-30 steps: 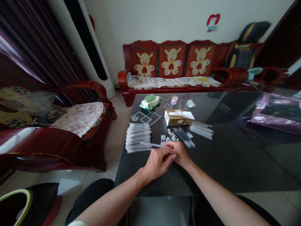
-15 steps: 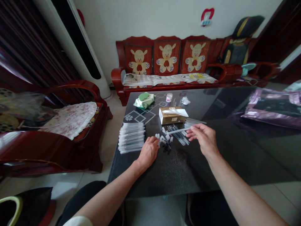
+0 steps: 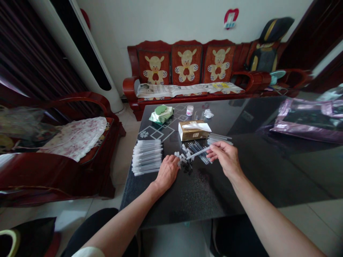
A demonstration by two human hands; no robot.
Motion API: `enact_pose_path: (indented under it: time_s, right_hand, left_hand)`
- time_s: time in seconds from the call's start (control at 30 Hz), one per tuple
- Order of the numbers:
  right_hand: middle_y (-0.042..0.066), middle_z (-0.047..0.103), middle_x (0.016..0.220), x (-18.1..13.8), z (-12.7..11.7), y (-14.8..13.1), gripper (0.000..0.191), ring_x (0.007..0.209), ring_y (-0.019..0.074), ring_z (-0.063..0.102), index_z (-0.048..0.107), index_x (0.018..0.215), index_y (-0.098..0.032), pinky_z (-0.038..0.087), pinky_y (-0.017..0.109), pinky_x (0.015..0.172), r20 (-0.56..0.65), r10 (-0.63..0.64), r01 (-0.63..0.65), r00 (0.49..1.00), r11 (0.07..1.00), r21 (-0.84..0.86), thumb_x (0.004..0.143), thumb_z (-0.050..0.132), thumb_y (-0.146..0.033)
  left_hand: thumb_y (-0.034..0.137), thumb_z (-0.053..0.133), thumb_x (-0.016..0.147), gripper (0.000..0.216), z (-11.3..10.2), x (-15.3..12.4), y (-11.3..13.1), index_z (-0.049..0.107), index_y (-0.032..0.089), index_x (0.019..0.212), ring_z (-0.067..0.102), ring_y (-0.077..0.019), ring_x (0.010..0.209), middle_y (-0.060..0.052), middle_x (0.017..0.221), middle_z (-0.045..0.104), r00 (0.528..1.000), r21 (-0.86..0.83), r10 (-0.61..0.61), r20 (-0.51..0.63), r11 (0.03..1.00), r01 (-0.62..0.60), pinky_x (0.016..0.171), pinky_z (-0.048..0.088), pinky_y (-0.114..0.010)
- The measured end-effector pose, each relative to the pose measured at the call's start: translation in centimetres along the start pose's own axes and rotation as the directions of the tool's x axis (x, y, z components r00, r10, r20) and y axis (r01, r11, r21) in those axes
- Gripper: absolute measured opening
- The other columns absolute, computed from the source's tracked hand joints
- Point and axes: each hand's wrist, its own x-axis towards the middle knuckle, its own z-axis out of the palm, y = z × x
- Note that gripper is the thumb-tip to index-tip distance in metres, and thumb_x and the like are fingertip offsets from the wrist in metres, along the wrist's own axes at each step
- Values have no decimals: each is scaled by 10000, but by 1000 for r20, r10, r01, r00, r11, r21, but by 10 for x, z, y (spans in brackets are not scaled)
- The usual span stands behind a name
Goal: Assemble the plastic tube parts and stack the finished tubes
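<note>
My right hand point(image 3: 225, 157) pinches a translucent white pen barrel point(image 3: 197, 153), which points left and slightly down over the table. Beneath and beside it lies a bundle of dark thin pen refills point(image 3: 200, 151). My left hand point(image 3: 168, 170) rests at the near left of a heap of frosted pen caps point(image 3: 183, 157), fingers curled and fingertips hidden, so what they hold cannot be made out. Small black plugs point(image 3: 187, 169) lie just below the caps. To the left of my left hand is a neat row of white pens point(image 3: 147, 157). More clear barrels point(image 3: 219, 138) lie behind my right hand.
On the black glossy table point(image 3: 214, 196) stand a gold tissue box point(image 3: 194, 134), a green wipes pack point(image 3: 161, 114), a small white jar point(image 3: 189, 110) and a crumpled tissue point(image 3: 208, 113). A purple plastic package point(image 3: 308, 117) lies at the right. A wooden sofa point(image 3: 131, 85) is behind.
The whole view has shifted slightly. My right hand has tilted the pen barrel, its left end now lower and nearer the caps. My left hand stays by the caps.
</note>
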Motion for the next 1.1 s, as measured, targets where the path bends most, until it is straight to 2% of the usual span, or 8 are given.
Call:
enact_pose_path:
  time_s: [0.07,0.13,0.3,0.4,0.47,0.57,0.8,1.1]
  right_hand:
    - [58,668,645,0,1,0,249,499,159,633,614,807,-135,507,239,413,-4,14,-14,1000,1000,19,742,680,-366]
    - [57,667,637,0,2,-1,238,500,165,637,613,800,-134,514,248,420,0,35,-35,999,999,41,736,684,-352]
    - [58,666,616,-3,6,-10,219,500,178,647,610,762,-135,536,276,451,24,87,-90,996,988,122,709,694,-330]
    - [60,671,617,-5,9,-13,214,500,183,652,610,756,-134,542,284,461,35,99,-103,994,983,153,702,696,-323]
    - [61,673,620,-5,9,-12,209,500,186,654,611,758,-132,542,284,460,46,96,-102,994,982,160,709,694,-317]
    - [62,677,625,-5,8,-10,206,504,188,659,613,769,-128,547,286,466,65,85,-96,994,980,177,721,689,-314]
    - [58,685,624,-1,5,-6,201,502,195,664,619,776,-124,555,295,467,53,77,-87,996,969,231,712,697,-298]
    - [62,690,623,-1,5,-9,183,496,192,663,624,779,-121,551,285,457,62,88,-102,994,956,275,708,698,-273]
  left_hand:
    - [131,553,809,221,-3,-1,0,605,196,1014,555,-231,881,-81,969,621,997,-156,-63,-37,986,56,808,431,-363]
    - [159,584,797,219,-6,-2,0,610,199,1011,598,-203,812,-66,926,644,983,-375,-180,-45,914,151,747,459,-322]
    - [188,712,682,262,-12,-2,-2,636,172,932,642,-172,727,-48,846,673,920,-805,-381,95,514,296,663,480,-261]
    - [157,752,617,299,-13,-1,-2,626,145,888,639,-161,715,-51,829,675,889,-902,-418,188,283,325,668,488,-260]
    - [141,759,602,309,-14,0,-1,622,138,879,636,-154,713,-48,810,675,877,-924,-428,219,196,327,681,490,-263]
    - [109,753,592,328,-17,0,2,622,139,891,626,-141,702,-37,778,672,876,-939,-422,233,139,316,677,482,-252]
    - [125,736,609,304,-19,-1,3,653,133,902,615,-142,719,-56,812,682,889,-941,-368,271,94,326,649,465,-243]
    - [168,756,646,327,-24,-1,6,644,134,951,649,-165,763,-65,835,690,904,-943,-332,270,98,318,711,496,-273]
